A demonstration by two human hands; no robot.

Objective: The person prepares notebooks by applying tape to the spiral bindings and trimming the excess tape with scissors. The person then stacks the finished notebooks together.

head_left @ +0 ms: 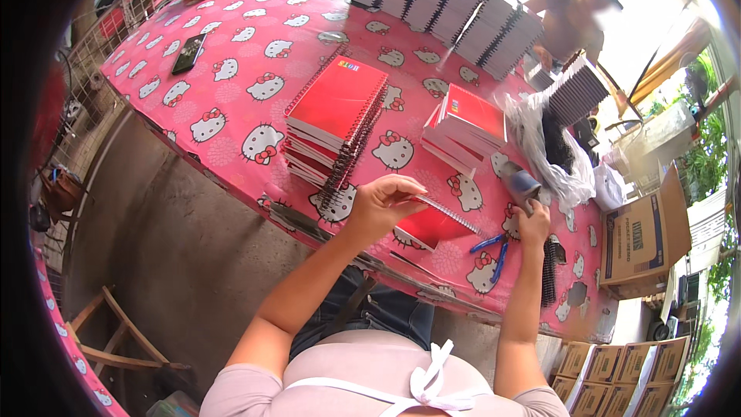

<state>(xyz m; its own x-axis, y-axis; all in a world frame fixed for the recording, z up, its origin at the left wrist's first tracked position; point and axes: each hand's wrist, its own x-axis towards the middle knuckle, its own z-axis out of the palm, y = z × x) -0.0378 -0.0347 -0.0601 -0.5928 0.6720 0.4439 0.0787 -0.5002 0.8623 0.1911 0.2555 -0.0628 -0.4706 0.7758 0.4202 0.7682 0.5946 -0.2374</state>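
My left hand (388, 205) pinches the spine edge of a red notebook (432, 225), which lies at the table's near edge with a pale wire coil (455, 218) along its upper side. My right hand (532, 225) is off to the right, its fingers curled in beside a dark blue cylindrical container (522, 183); anything between those fingers is too small to make out. Blue-handled pliers (494, 251) rest on the table between the notebook and my right wrist. Past my left hand rises a stack of red spiral-bound notebooks (337, 100). A smaller pile of red-covered books (472, 120) sits farther right.
Tall stacks of coil-bound pages (448, 8) stand along the far side of the pink patterned table (224, 139). A phone (189, 54) lies at left. Plastic bags (532, 135), black coils (549, 274) and an open cardboard box (644, 235) are at right. Another person (567, 27) works beyond.
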